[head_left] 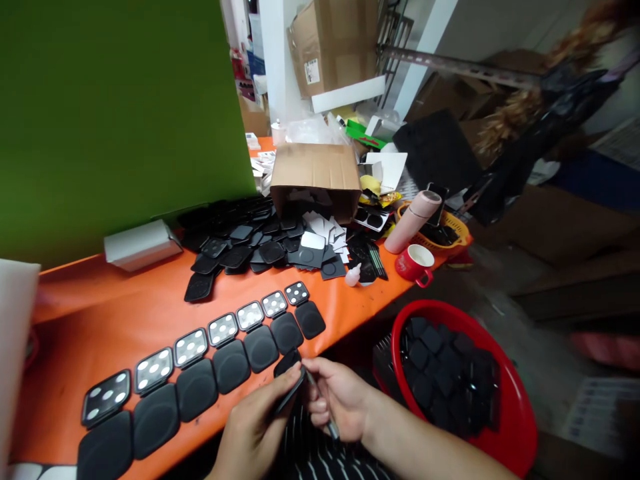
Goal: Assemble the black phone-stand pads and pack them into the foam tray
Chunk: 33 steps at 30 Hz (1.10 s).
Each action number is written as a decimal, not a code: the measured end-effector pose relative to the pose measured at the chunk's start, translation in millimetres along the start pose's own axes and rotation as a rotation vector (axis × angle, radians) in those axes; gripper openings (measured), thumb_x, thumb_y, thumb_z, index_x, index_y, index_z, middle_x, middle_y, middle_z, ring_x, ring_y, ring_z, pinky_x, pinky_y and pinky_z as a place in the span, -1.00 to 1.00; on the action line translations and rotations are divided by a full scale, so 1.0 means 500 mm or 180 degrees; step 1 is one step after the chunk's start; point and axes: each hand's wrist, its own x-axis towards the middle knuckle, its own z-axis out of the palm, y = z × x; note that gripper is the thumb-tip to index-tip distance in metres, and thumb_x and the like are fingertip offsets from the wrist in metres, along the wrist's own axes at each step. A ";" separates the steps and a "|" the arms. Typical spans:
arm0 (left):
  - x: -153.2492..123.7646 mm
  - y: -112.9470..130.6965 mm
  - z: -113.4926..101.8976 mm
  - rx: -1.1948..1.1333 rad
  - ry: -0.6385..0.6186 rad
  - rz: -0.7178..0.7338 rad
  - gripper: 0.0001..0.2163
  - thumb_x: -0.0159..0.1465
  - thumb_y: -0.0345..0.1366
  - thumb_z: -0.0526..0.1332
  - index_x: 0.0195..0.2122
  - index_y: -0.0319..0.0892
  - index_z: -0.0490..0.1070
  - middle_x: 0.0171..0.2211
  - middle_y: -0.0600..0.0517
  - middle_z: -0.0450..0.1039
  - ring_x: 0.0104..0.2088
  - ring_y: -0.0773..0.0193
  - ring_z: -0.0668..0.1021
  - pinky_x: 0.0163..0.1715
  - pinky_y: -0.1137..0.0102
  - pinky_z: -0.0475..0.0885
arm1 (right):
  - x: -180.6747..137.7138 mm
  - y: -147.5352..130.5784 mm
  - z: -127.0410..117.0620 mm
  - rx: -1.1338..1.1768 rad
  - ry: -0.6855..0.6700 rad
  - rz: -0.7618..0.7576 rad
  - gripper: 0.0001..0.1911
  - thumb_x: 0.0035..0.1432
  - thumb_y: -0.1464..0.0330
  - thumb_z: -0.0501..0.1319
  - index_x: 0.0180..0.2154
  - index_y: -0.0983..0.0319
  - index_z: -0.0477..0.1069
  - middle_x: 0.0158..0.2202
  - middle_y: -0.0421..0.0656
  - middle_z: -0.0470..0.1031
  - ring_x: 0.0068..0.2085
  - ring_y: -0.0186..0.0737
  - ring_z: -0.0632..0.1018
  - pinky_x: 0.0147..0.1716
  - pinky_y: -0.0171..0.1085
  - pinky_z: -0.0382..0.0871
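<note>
My left hand (257,420) grips a small black square case (287,363) at the front edge of the orange table, its thumb on top. Close against it, my right hand (340,400) is closed round a thin dark pen-like tool (331,427); its tip is hidden at the case, so I cannot tell the exact kind. In front of my hands a slanting row of open black square cases lies on the table. Their hinged lids (190,347) carry light round dots, and the plain black halves (197,390) face me.
Behind the row lies a pile of black cases (237,257) with white cards (327,233) and an open cardboard box (315,167). To the right stand a pink flask (413,222), a red mug (414,265) and a small dropper bottle (353,275). A red basin (520,413) holds many black pieces.
</note>
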 end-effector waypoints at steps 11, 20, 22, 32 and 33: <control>0.117 0.002 0.034 -0.1900 0.0623 -0.1675 -0.55 -0.03 -0.15 0.30 -0.13 -0.22 0.31 -0.30 -0.06 0.48 -0.34 0.15 0.55 -0.41 0.35 0.45 | -0.048 -0.056 -0.063 -0.4218 0.1243 -0.2201 -0.79 0.02 0.26 0.18 -0.51 0.27 0.31 -0.57 -0.28 0.26 -0.51 -0.40 0.26 -0.51 -0.39 0.06; 0.211 -0.063 0.077 0.1515 -0.0169 0.0243 -0.56 0.18 -0.13 0.08 0.09 -0.10 0.20 0.14 -0.10 0.15 0.16 0.02 0.14 0.11 0.04 -0.05 | -0.047 -0.170 -0.159 -0.4741 0.2217 -0.2645 -0.77 0.15 0.27 0.02 -0.48 0.24 0.25 -0.53 -0.26 0.29 -0.47 -0.35 0.32 -0.47 -0.39 0.08; 0.218 -0.076 0.088 0.2358 -0.0353 0.0656 -0.53 0.17 -0.13 0.09 0.12 -0.04 0.15 0.19 -0.07 0.06 0.19 -0.01 0.04 0.11 -0.02 -0.16 | -0.035 -0.200 -0.180 -0.4892 0.2359 -0.2644 -0.77 0.15 0.27 0.01 -0.47 0.24 0.26 -0.52 -0.25 0.31 -0.46 -0.33 0.33 -0.46 -0.38 0.09; 0.218 -0.125 0.090 0.3473 -0.0657 0.1113 -0.50 0.21 -0.01 -0.04 0.16 -0.04 0.07 0.22 -0.06 -0.04 0.20 -0.01 0.01 0.09 -0.01 -0.13 | 0.039 -0.265 -0.188 -0.5251 0.2512 -0.2197 -0.75 0.15 0.25 0.00 -0.46 0.24 0.29 -0.46 -0.20 0.40 -0.44 -0.32 0.38 -0.49 -0.39 0.10; 0.217 -0.125 0.088 0.3474 -0.0684 0.1117 -0.50 0.22 0.00 -0.06 0.16 -0.04 0.06 0.22 -0.05 -0.05 0.20 0.00 0.00 0.09 -0.01 -0.14 | 0.043 -0.266 -0.188 -0.5271 0.2512 -0.2177 -0.75 0.15 0.25 -0.01 -0.46 0.24 0.28 -0.46 -0.20 0.40 -0.44 -0.32 0.38 -0.48 -0.39 0.10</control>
